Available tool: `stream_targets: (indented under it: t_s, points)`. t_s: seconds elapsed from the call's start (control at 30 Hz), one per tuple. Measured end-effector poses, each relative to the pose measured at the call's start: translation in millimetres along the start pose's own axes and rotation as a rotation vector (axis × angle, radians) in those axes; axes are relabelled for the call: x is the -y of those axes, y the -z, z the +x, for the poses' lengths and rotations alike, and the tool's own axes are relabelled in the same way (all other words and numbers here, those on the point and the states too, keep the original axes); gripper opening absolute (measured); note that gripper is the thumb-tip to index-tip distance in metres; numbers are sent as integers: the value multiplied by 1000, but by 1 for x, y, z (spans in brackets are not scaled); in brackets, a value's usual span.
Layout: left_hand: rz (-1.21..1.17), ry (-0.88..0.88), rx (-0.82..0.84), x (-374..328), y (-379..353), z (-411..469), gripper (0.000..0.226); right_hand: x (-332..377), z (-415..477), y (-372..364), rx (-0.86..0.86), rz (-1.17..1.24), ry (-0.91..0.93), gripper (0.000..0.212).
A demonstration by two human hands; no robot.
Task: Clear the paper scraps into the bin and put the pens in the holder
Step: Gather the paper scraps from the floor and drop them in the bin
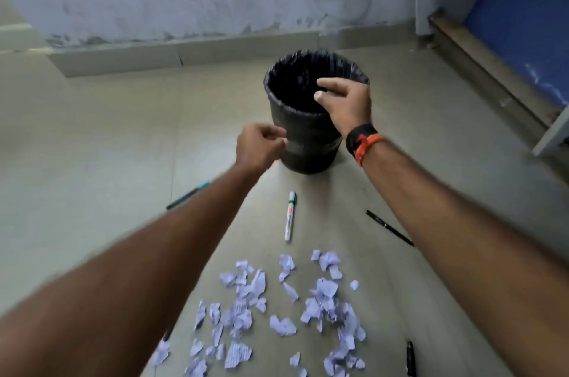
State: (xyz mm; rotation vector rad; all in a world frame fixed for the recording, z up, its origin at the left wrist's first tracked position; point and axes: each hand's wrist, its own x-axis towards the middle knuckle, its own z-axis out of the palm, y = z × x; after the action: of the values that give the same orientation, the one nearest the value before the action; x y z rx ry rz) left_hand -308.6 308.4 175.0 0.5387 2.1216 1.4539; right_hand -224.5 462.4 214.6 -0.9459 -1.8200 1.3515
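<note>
A black bin with a dark liner stands on the floor ahead of me. My right hand hovers over its right rim, fingers apart, holding nothing I can see. My left hand is beside the bin's left wall, fingers loosely curled, with nothing visible in it. Several torn paper scraps lie scattered on the floor near me. A white marker with a green cap lies between scraps and bin. A teal-tipped pen lies left, a black pen right, another black pen at the bottom right. No holder is in view.
A pale wall with a low step runs behind the bin. A blue panel with a wooden edge stands at the right. A dark pen end peeks out beside my left forearm. I wear a black and orange wristband.
</note>
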Motion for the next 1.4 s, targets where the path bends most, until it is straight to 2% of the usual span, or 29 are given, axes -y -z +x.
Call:
stream_targets:
  t_s: [0.1, 0.13, 0.2, 0.27, 0.33, 0.37, 0.43, 0.5, 0.6, 0.7, 0.77, 0.87, 0.93, 1.03, 1.17, 1.3, 1.4]
  points:
    - [166, 54, 6, 65, -5, -49, 18, -29, -70, 8, 29, 276, -118, 14]
    - [259, 72, 25, 87, -7, -68, 24, -47, -94, 11, 70, 279, -181, 15]
    - [469, 104, 101, 130, -8, -104, 41, -90, -140, 17, 195, 114, -324, 17]
    - [664, 143, 204, 164, -8, -138, 59, -135, -176, 28, 406, -288, -382, 41]
    - [813, 200, 282, 187, -4, -160, 77, -169, -197, 40, 663, -750, -303, 84]
    - [875, 219, 303, 195, -1, -168, 84, -178, -204, 44, 774, -886, -301, 104]
    - [979, 220, 302, 204, 2, -178, 92, -189, -211, 49, 921, -1014, -346, 127]
    - [1038, 197, 277, 209, 3, -182, 98, -195, -218, 49, 955, -1058, -335, 133]
    - [990, 197, 310, 213, -5, -183, 100, -199, -236, 42, 909, -1018, -238, 114]
    - [835, 187, 387, 209, -22, -187, 83, -198, -245, 41, 884, -877, -204, 95]
    - [765, 175, 336, 206, -29, -191, 79, -195, -241, 50, 804, -843, -218, 103]
    - [860, 230, 229, 199, -28, -195, 96, -188, -241, 64, 758, -975, -365, 125]
    - [947, 261, 244, 201, -28, -199, 107, -185, -254, 58, 802, -1004, -461, 126]
    - [965, 252, 293, 206, -35, -206, 107, -188, -279, 35, 749, -968, -435, 113]
    - [966, 150, 301, 208, -47, -211, 69, -194, -302, 11, 611, -894, -319, 59]
    - [808, 102, 307, 207, -48, -204, 34, -190, -309, 9, 598, -859, -255, 15]
    - [787, 108, 302, 200, -42, -198, 18, -186, -304, 16, 565, -823, -259, 22]
